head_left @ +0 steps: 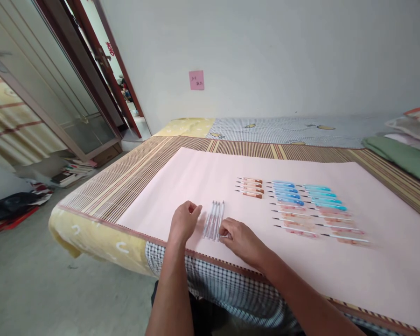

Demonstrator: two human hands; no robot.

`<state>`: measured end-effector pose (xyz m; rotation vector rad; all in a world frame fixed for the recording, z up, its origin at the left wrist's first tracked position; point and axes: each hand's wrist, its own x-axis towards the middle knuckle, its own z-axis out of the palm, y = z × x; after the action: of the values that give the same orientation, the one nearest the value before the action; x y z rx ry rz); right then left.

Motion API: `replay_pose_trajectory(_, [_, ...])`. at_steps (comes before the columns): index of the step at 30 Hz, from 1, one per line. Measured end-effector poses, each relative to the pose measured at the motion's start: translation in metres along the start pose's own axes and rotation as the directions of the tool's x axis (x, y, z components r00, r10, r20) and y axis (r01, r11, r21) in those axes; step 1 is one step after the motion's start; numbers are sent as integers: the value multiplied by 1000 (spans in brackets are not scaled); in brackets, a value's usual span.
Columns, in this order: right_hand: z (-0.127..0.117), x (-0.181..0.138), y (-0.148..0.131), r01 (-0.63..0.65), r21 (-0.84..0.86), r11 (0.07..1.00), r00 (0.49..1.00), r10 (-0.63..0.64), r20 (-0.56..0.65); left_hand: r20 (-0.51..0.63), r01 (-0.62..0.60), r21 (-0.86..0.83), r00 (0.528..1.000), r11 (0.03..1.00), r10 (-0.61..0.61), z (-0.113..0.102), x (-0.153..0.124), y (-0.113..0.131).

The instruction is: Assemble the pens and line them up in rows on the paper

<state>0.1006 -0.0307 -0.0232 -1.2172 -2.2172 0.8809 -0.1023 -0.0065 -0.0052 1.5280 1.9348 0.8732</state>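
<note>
A small bunch of clear pens lies on a pale pink sheet near the bed's front edge. My left hand rests just left of the bunch with its fingers curled loosely, holding nothing that I can see. My right hand sits at the bunch's near end, fingertips pinched against the pens. Further right lie rows of pens: brown ones, blue ones, turquoise ones and pink ones.
The sheet covers a striped mat on a bed. Green and grey bedding is piled at the far right. A pink note is stuck on the wall. Books lie on the floor by a door at left.
</note>
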Motion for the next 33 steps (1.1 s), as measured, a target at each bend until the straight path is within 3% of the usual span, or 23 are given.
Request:
replay_pose_trajectory(3, [0,0,3,30,-20,999,999,-30,-23,2,-1,-2,1000,1000,1,1,0,0])
replay_pose_trajectory(10, [1,12,30,64,-79,995,966,-82,-247,16,6,17,1000,1000,-7,1,-2,4])
replay_pose_trajectory(18, [-21,37,66,-3,239,971,980,51,-193,25,7,-14,1000,1000,-7,6,1,7])
replay_pose_trajectory(22, [-19,54,76,-20,318,948,979,83,-186,50,12,-23,999,1000,-11,7,0,10])
replay_pose_trajectory(33, [-4,63,73,20,136,991,965,16,-260,30,22,-54,999,998,-20,3,1,4])
